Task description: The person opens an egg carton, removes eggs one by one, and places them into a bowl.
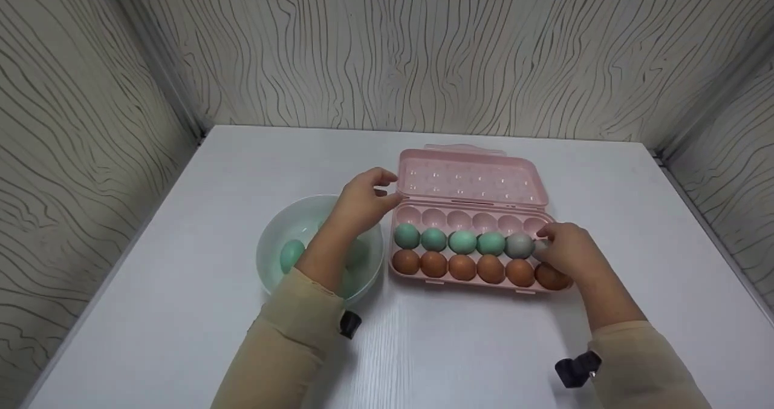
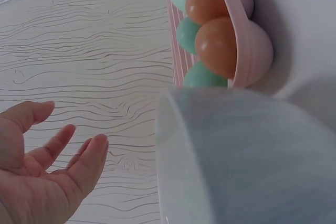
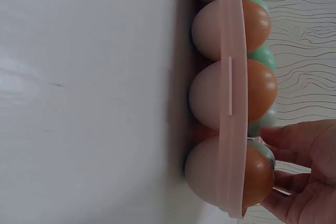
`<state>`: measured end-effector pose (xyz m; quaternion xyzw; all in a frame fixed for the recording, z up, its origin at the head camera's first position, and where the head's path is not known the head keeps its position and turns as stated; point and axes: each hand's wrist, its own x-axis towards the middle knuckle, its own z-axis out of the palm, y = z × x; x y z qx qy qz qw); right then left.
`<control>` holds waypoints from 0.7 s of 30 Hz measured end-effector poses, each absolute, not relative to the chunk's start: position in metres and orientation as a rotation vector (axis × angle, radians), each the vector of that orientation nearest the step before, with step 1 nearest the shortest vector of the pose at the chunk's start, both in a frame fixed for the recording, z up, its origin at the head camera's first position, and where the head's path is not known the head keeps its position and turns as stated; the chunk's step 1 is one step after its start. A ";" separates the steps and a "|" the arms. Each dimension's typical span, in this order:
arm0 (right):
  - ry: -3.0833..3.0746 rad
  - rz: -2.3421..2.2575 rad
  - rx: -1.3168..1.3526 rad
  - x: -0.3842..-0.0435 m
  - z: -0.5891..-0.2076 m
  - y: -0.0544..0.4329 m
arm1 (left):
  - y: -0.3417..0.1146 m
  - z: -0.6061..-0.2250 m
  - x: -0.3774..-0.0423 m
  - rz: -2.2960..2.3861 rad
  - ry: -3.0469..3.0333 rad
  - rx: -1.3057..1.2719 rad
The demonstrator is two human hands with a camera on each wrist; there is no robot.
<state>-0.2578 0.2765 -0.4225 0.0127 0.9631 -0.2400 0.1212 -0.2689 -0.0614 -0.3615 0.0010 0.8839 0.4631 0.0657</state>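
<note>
An open pink egg carton (image 1: 471,283) lies on the table, its lid (image 1: 471,178) folded back. Brown eggs (image 1: 462,267) fill the front row and green eggs (image 1: 462,242) line the middle row; behind them the back row shows its pink hollows. At the right end of the middle row, my right hand (image 1: 571,250) pinches a pale green egg (image 3: 266,151), partly hidden behind a brown egg in the right wrist view. My left hand (image 1: 364,202), fingers relaxed and apart, hovers between the white bowl (image 1: 265,233) and the lid's left edge, holding nothing.
Several green eggs (image 1: 292,255) lie in the bowl, partly covered by my left forearm. The bowl stands just left of the carton on a white table (image 1: 435,348). Wood-patterned panels (image 1: 387,52) rise behind the table and at both sides.
</note>
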 end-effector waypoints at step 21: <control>2.904 -0.548 0.052 -0.259 -0.430 0.270 | -0.039 -0.382 -0.262 1.488 2.574 0.039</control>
